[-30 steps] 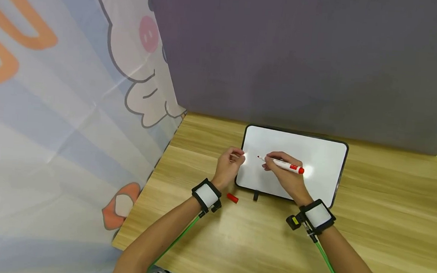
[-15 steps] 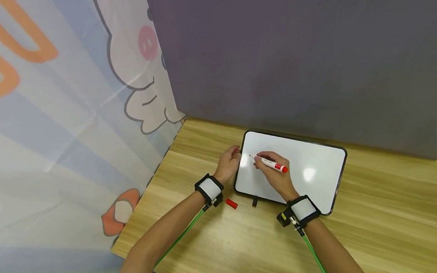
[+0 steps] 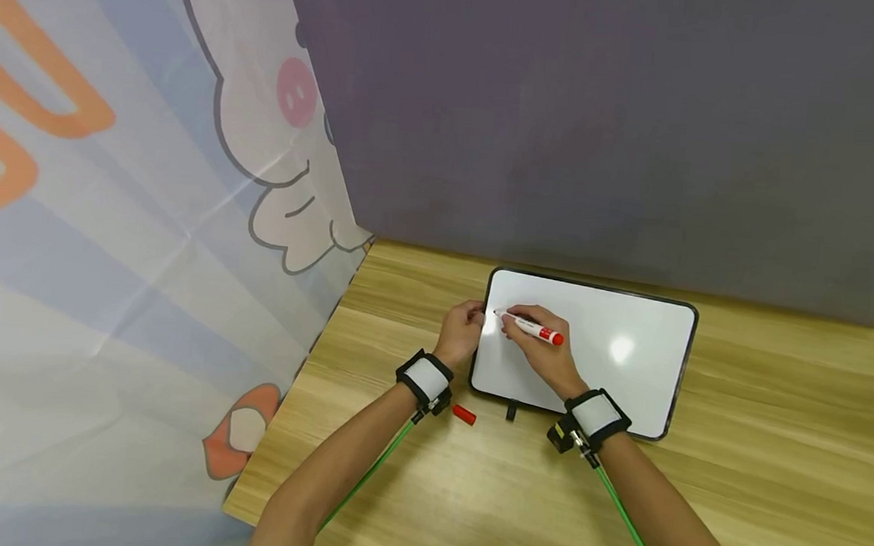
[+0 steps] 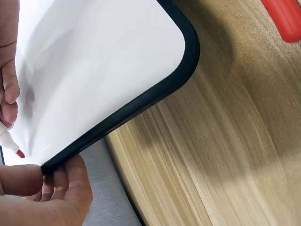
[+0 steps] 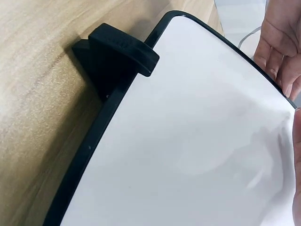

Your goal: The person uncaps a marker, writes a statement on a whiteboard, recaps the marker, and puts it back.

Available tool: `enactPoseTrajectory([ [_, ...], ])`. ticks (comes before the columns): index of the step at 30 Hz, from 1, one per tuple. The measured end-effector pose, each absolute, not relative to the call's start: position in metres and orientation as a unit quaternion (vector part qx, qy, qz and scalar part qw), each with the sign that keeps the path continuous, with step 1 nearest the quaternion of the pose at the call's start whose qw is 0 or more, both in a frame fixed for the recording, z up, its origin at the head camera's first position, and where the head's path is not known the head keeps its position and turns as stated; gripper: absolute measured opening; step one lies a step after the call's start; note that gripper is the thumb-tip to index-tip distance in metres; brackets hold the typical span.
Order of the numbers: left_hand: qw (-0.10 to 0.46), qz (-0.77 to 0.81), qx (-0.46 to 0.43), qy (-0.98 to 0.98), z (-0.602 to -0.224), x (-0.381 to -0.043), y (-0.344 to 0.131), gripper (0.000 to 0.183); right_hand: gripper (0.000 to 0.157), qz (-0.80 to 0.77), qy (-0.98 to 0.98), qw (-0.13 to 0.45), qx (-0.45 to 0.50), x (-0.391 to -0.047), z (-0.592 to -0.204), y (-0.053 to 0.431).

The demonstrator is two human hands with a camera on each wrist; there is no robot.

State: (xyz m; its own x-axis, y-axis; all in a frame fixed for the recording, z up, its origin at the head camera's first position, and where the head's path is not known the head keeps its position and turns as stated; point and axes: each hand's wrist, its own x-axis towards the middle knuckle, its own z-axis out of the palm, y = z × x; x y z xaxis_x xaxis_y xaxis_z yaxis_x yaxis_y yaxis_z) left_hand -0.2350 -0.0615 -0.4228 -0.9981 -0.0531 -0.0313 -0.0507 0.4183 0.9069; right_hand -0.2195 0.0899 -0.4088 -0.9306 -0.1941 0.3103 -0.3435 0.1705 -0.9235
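My left forearm point(image 3: 343, 455) slanted up and right from the bottom edge of the head view; my right forearm point(image 3: 670, 509) slanted up and left from the lower right. My hands were close together but apart, just right of centre. My left hand point(image 3: 459, 334) pinched, its thumb point(image 4: 21, 180) straight and its fingers point(image 4: 79, 183) curled opposite, at the lower left of the left wrist view. My right hand point(image 3: 545, 346) was bent in a writing grip, partly cut off in both wrist views.
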Motion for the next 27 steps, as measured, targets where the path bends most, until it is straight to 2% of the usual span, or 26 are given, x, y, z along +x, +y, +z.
enactPoseTrajectory([
  [13, -0.006, -0.512, 0.022, -0.859, -0.427, -0.236, -0.062, 0.028, 0.018, 0.595, -0.777, 0.091, 0.184, -0.215, -0.414, 0.088],
  [27, -0.004, -0.509, 0.019, -0.861, -0.424, -0.232, -0.067, 0.027, 0.017, 0.589, -0.789, 0.059, 0.167, -0.199, -0.427, 0.085],
])
